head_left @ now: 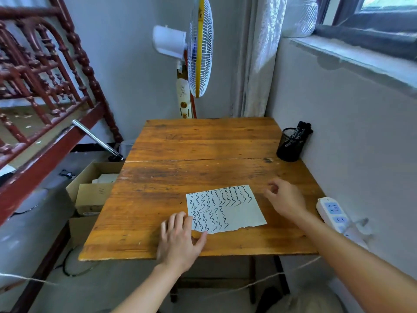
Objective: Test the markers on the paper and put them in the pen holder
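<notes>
A white sheet of paper (239, 213) covered with several black wavy lines lies on the wooden table (203, 141). My left hand (180, 240) rests flat on the table, its fingers pressing the paper's near left corner. Just right of the paper hovers my right hand (285, 197), fingers loosely curled and holding nothing. A black mesh pen holder (290, 144) stands at the table's far right against the wall, with several black markers (303, 128) sticking out of it. No marker lies on the table.
A white power strip (334, 213) sits at the table's right edge by the wall. A standing fan (199, 46) is behind the table. Cardboard boxes (92, 190) are on the floor at the left, beside a red wooden bed frame (45, 86).
</notes>
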Available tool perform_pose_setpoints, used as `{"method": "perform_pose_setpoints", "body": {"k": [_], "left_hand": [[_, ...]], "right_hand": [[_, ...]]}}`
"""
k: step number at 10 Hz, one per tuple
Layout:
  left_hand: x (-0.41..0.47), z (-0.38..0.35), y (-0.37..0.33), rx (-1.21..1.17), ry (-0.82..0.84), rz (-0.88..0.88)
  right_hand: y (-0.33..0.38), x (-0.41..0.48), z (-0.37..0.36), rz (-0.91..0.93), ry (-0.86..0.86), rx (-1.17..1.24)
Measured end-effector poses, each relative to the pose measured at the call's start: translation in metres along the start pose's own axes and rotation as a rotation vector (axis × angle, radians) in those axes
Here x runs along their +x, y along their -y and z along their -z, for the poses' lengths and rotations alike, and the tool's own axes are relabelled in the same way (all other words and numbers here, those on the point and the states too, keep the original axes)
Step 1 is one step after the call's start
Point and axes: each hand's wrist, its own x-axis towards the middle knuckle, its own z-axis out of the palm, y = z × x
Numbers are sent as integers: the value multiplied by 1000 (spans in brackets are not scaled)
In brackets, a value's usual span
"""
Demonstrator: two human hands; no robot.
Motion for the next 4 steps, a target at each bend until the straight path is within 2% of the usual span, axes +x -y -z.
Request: {"method": "perform_pose_setpoints", "body": {"k": [1, 3, 4], "left_hand": [[-1, 2, -1, -12, -3, 3], [-4, 6, -1, -52, 48, 13], [-13, 7, -2, -80, 53, 30]], "right_hand": [[-1, -29, -19, 46, 53, -27], [-11, -75, -39, 129, 36, -145], [-15, -90, -32, 163, 28, -117]]}}
